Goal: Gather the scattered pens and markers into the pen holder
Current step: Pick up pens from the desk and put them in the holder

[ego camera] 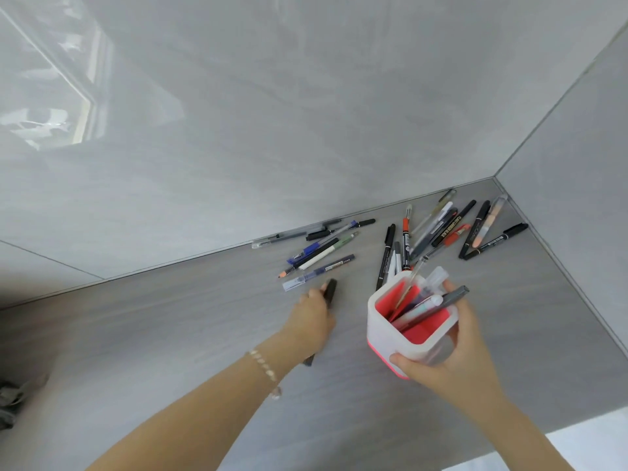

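Right hand gripping the white-and-red holder, already partly filled, on the grey table; left hand closed on a dark marker, with loose pens scattered beyond toward the wall corner.

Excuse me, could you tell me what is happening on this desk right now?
A person is gathering pens. The right hand grips a white-and-pink pen holder that already contains several pens. The left hand is closed on a dark marker. Two loose clusters still lie on the grey table, near the wall.
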A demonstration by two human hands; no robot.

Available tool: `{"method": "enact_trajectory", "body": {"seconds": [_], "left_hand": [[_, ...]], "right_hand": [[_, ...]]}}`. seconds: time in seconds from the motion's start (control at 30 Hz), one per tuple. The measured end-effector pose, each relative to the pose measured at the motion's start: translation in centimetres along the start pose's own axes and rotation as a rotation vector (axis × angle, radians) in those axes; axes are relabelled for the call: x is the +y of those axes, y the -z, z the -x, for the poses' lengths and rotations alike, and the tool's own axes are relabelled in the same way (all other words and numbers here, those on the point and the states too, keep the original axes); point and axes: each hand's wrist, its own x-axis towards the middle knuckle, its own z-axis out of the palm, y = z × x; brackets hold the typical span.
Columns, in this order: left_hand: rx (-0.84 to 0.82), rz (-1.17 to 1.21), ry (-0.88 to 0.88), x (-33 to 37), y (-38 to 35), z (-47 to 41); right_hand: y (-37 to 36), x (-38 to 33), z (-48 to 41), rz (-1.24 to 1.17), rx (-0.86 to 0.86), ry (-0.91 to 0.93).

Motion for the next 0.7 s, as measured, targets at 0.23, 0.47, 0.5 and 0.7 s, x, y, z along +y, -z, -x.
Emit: {"method": "enact_trajectory", "body": {"seconds": [0.23, 0.47, 0.5, 0.7], "left_hand": [[0.394, 0.943, -0.169, -5.0, 5.5, 8.4], [0.36, 1.198, -0.462, -1.1, 4.1, 10.3], [0.332, 1.132, -0.426, -1.1, 3.4, 10.0], [0.359, 0.546, -0.527, -3.3, 1.7, 8.3]], "right_hand": [[-4.7, 1.0, -0.6, 0.058, -0.16, 0.02], [-7.8, 0.9, -1.2, 0.011, -0.214, -0.028], [-7.8, 1.0, -1.2, 0.002, -0.202, -0.031], [-7.3, 1.7, -1.6, 0.089, -0.264, -0.055]]}}
